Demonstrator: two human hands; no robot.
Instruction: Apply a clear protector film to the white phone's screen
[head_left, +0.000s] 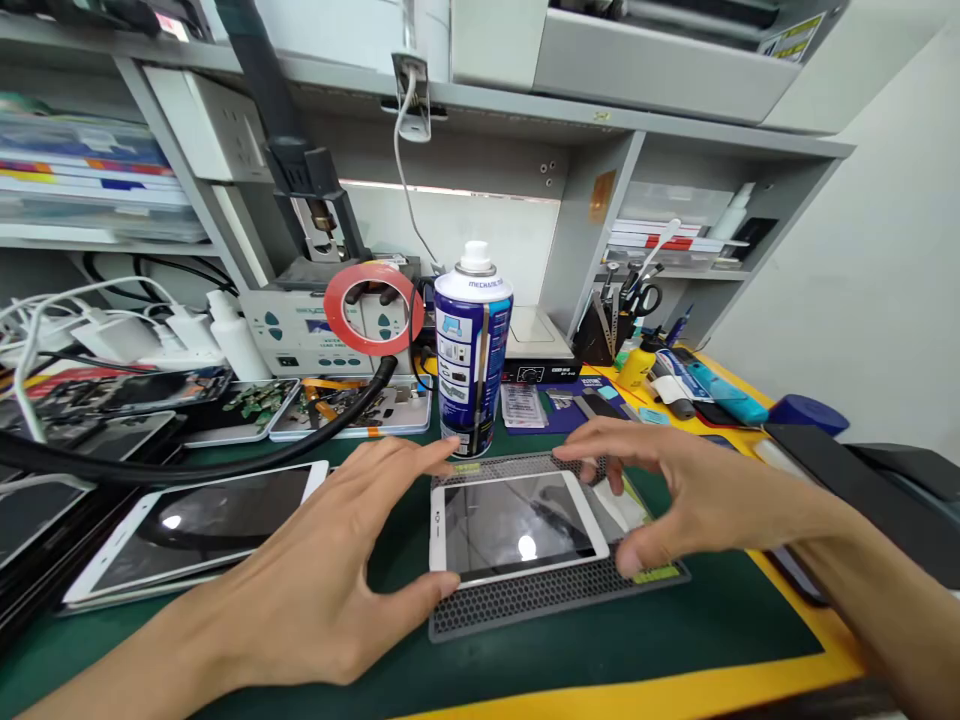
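Note:
A white-framed tablet (517, 530) lies screen up, its dark glass reflecting a bright light. Beneath it is a grey mat with a honeycomb pattern (525, 602). At the tablet's left end, my left hand (330, 560) has thumb and fingers spread, the thumb tip by the lower left corner; whether it touches cannot be made out. My right hand (675, 490) arches over the mat just right of the tablet, fingers apart, holding nothing. Under its fingers a pale, whitish sheet or cloth (619, 505) is partly hidden.
A blue spray can (472, 350) stands right behind the mat. Another white device (202, 530) lies at left under a black hose (225, 465). A red tape roll (373, 308) hangs before a control box (307, 335). Phones (724, 390) and a yellow bottle (637, 367) are at right.

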